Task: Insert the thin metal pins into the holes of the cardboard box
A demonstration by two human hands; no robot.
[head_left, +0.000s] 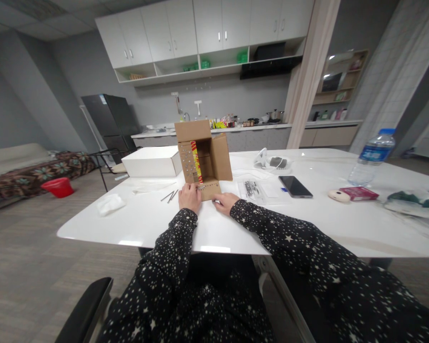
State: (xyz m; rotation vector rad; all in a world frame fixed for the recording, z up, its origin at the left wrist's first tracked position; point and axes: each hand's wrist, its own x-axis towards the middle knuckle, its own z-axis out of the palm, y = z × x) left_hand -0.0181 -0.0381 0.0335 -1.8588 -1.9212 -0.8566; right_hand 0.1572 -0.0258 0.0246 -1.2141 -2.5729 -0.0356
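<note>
Brown cardboard makes the open box [204,161], which stands on the white table [153,219] at twelve o'clock, and it looks light, with fairly stiff sides but thin flaps [222,159] that could bend if pulled hard. The left hand [189,196] is half curled with its fingers on the box at seven o'clock, and the right hand [226,203] is loosely curled by the bottom flap [210,192] at five o'clock, but I can't tell if either grips tight. Its sides at nine and three o'clock seem best to hold.
</note>
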